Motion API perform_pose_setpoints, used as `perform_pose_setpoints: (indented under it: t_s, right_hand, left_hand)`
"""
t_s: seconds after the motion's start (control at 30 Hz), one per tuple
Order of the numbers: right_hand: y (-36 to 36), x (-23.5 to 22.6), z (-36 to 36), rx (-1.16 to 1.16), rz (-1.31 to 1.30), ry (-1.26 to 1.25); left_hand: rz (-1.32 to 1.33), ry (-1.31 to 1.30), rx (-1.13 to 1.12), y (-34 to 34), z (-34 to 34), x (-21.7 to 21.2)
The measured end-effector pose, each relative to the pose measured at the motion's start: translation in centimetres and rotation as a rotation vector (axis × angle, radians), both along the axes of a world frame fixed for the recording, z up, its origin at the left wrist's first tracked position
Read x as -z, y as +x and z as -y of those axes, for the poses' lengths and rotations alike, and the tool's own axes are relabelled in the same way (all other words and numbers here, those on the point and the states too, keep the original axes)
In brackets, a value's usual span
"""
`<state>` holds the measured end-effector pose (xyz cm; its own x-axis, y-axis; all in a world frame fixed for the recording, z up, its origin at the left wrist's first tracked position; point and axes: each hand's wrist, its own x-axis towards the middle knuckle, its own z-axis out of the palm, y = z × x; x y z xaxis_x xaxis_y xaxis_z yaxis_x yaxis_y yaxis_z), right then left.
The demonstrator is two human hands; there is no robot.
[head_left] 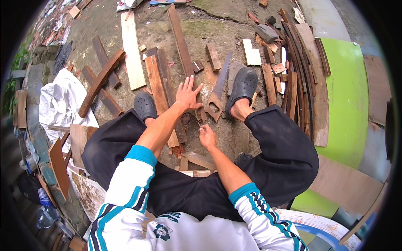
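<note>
My left hand (188, 95) lies with spread fingers on the near part of a long dark brown plank (180, 42), which points away from me. Just below the plank's near end, my right hand (207, 136) is closed, fingers pinched around something thin and too small to name. A handsaw (220, 85) with a wooden handle rests on the ground to the right of the plank, beside my right shoe (243, 85). Left of the plank, a reddish-brown board (158, 90) lies against a darker one.
A pale board (132, 50) and crossed dark pieces, including a curved beam (100, 83), lie to the left by a white cloth sack (63, 100). On the right are a pile of wood strips (299, 75), a green panel (345, 92) and a grey stone (266, 33).
</note>
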<state>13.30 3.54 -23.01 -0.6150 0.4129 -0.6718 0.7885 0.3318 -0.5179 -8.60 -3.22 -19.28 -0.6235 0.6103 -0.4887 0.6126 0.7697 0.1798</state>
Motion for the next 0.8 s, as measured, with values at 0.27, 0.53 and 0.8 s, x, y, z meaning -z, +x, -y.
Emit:
perform_pose_setpoints:
  t_s: [0.27,0.53,0.8]
  right_hand:
    - [-1.3,1.6,0.8,0.144,0.047,0.083]
    - [-3.1,3.0,1.6,0.737,0.083,-0.369]
    - [-3.7,1.9,2.3,0.669,0.001,-0.306]
  left_hand:
    - [0.057,-0.101,-0.046,0.8,-0.5,-0.4]
    - [0.094,-0.095,-0.056,0.8,-0.8,-0.7]
    - [0.083,-0.146,0.031,0.4,-1.2,-0.7]
